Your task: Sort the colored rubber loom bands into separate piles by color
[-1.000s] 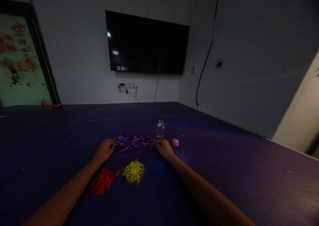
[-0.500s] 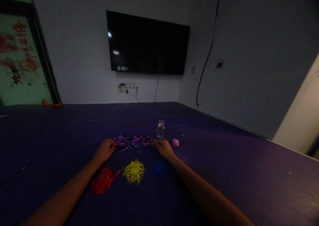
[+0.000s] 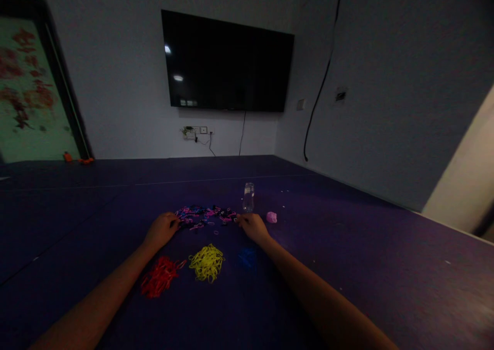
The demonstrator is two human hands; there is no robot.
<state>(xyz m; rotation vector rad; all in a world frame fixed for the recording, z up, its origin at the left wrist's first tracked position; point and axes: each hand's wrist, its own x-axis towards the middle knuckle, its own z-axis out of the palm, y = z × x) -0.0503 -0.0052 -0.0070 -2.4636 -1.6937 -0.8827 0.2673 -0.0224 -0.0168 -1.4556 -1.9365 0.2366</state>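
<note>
A mixed heap of small rubber bands (image 3: 204, 215), pink, blue and black, is spread across the purple surface in front of me. At its left end rests my left hand (image 3: 162, 230), fingers curled in against the bands. My right hand (image 3: 252, 227) is at the right end, its fingertips pressed together beside the outermost bands. Whatever either hand pinches is too small to make out. Closer to me lie separate piles of red rubber bands (image 3: 160, 277), yellow rubber bands (image 3: 207, 263) and dark blue rubber bands (image 3: 247, 258), the blue ones between the yellow pile and my right forearm.
Just beyond my right hand stands a clear bottle (image 3: 249, 198). A crumpled-looking pink object (image 3: 271, 217) lies to its right. Small white scraps (image 3: 284, 206) dot the surface. Further back, a television (image 3: 229, 62) hangs on the wall, with sockets and cables below it.
The view has tilted down slightly, so everything sits a little differently in frame. Both hands stay at the ends of the mixed heap, with no clear movement among the bands.
</note>
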